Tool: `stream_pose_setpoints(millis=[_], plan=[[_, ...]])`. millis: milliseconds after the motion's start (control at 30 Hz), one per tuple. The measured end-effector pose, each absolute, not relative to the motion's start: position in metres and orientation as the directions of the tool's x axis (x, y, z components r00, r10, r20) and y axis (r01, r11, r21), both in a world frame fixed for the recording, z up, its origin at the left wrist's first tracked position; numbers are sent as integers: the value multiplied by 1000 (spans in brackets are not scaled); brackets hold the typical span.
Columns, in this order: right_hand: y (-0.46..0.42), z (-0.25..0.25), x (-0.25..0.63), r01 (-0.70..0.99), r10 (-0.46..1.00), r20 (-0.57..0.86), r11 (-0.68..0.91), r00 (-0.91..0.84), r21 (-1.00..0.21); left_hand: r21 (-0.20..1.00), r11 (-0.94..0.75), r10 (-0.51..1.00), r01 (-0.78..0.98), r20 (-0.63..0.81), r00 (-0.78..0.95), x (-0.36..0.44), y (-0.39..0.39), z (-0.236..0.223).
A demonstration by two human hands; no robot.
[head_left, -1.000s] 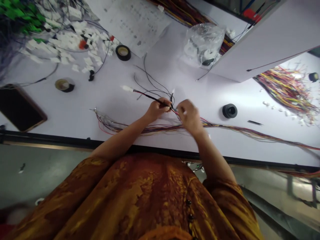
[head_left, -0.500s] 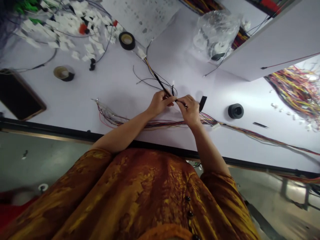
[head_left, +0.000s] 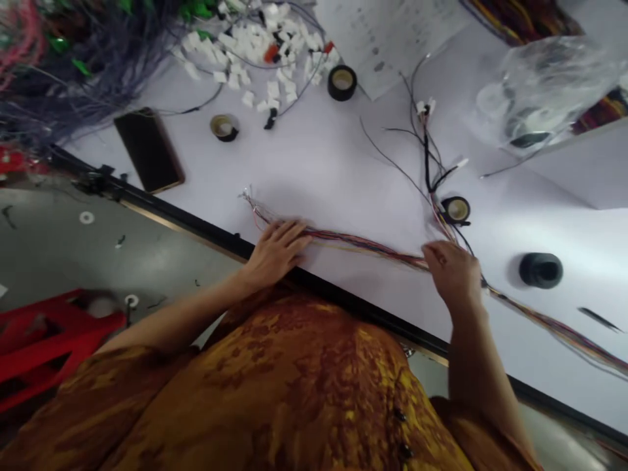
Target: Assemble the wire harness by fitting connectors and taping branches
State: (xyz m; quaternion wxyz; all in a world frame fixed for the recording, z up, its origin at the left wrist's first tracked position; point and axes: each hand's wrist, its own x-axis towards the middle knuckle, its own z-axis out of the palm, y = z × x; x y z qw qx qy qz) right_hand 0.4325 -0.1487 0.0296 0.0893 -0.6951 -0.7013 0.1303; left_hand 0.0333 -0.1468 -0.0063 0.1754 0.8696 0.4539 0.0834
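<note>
The long bundle of wires (head_left: 367,245) was thin and mostly red and dark, with some yellow strands. It lay on the white table (head_left: 318,170), near the black front edge (head_left: 353,299), and slanted across to the right. Its left tip was loose and frayed. The left hand (head_left: 277,252) lay on top, fingers straight and not curled. The right hand (head_left: 454,271) had its fingers bent in at the wires; I cannot tell how tightly they held. White table top showed between the bundle and the phone (head_left: 150,150). A tape roll (head_left: 456,209) sat just past the right hand.
</note>
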Motion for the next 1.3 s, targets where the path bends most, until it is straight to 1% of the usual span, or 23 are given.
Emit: stream_pose_setpoints(millis=[33,67,100,200,333,400,500,600,667,733,900,967,1033,1100,1167,1300], plan=[[-162,29,441,967,996,-85,-40,19,-253,380,-492,845,783,-6,535,23,-142,-6],[-173,27,448,972,994,-85,-80,63,-222,375,-464,866,803,1,500,16,-137,-6],[-183,24,454,970,992,-76,-112,98,-215,365,-440,882,820,7,471,10,-132,-5],[-204,17,462,948,986,-42,-166,161,-270,337,-397,907,854,2,422,2,-117,-1],[-215,14,456,931,982,16,-174,190,-322,341,-318,936,885,-36,350,-15,-99,10],[-217,14,452,928,979,42,-173,198,-330,372,-296,940,880,-49,337,-27,-93,15],[-220,14,448,915,977,45,-181,211,-360,477,-298,933,827,-37,358,-39,-86,23],[-222,14,444,901,978,56,-163,202,-401,560,-322,929,763,31,369,-39,-77,30],[-223,13,442,898,981,69,-139,184,-418,571,-371,911,732,70,407,-33,-69,32],[-223,13,441,892,983,70,-124,171,-435,545,-436,873,717,62,484,-25,-59,31],[-221,11,439,888,984,59,-124,167,-442,404,-601,727,690,-84,682,-3,-35,18],[-222,12,438,890,985,52,-128,166,-438,338,-657,686,674,-103,720,3,-30,14],[-223,14,437,895,987,47,-117,152,-430,302,-665,684,683,-121,719,4,-28,13],[-224,16,435,896,990,39,-108,138,-430,337,-594,733,730,-146,664,3,-28,17],[-224,17,434,890,990,28,-111,137,-441,432,-479,804,764,-133,580,1,-29,24],[-221,19,434,867,988,-4,-135,151,-480,601,-375,899,706,51,435,-3,-33,39]])
